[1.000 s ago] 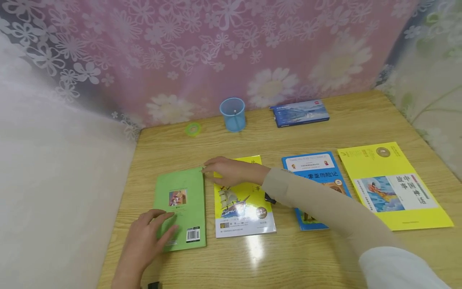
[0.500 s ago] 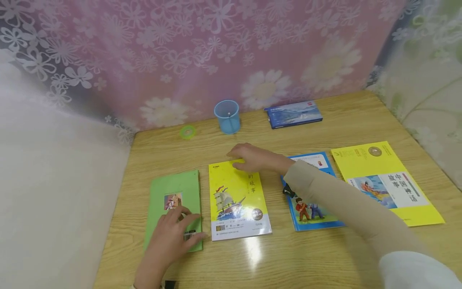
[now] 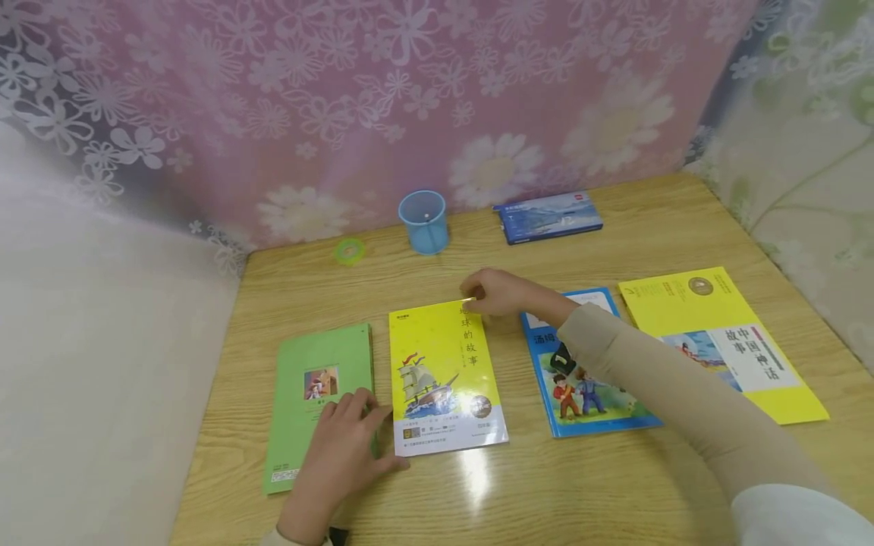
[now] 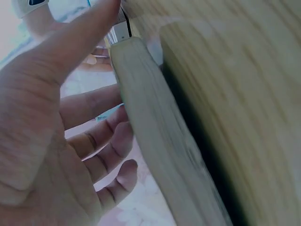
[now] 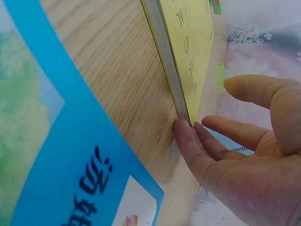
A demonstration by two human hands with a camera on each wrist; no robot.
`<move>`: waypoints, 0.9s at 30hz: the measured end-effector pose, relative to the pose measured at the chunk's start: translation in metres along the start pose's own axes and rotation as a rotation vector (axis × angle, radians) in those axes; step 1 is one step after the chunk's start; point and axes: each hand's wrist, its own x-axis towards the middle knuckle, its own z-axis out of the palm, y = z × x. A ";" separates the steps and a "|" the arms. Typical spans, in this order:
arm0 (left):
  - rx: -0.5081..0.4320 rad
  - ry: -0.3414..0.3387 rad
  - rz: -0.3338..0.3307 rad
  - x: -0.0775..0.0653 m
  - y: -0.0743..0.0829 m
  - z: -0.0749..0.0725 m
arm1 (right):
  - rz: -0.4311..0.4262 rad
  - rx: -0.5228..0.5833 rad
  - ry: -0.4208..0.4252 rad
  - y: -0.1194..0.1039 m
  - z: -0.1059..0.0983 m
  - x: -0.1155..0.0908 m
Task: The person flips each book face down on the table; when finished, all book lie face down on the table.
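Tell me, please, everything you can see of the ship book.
The ship book lies closed on the table between the green book and blue book. Its glossy, paper-looking yellow cover shows a sailing ship, dark characters, a round badge and a whitish bottom band. The right hand touches its top right corner; whether the left hand touches it is unclear.

Left hand (image 4: pixel 47 136) beside a thick book (image 4: pixel 155 113).

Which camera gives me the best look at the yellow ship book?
Head view: nearly the whole cover of the yellow ship book shows, face up. Right wrist shows only part, foreshortened: page edges and some title characters. Left wrist: I can't identify it with certainty.
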 end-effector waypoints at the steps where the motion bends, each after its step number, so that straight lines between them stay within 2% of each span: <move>1: 0.004 -0.014 -0.010 0.000 0.001 0.001 | -0.002 0.000 -0.002 0.000 0.001 0.000; 6: -0.018 -0.062 -0.050 0.002 0.002 0.002 | 0.038 0.016 -0.013 -0.005 0.001 -0.003; 14: -0.116 -0.099 -0.056 0.001 0.003 -0.001 | 0.089 0.075 -0.033 -0.003 -0.003 -0.004; 22: -0.296 -0.123 -0.082 0.007 -0.004 -0.006 | 0.103 0.134 -0.012 0.003 -0.003 -0.004; 25: -0.412 -0.158 -0.116 0.009 -0.006 -0.006 | 0.112 0.163 -0.003 0.004 -0.003 -0.005; 27: -0.498 -0.195 -0.161 0.011 -0.007 -0.007 | 0.122 0.179 0.006 0.005 -0.002 -0.006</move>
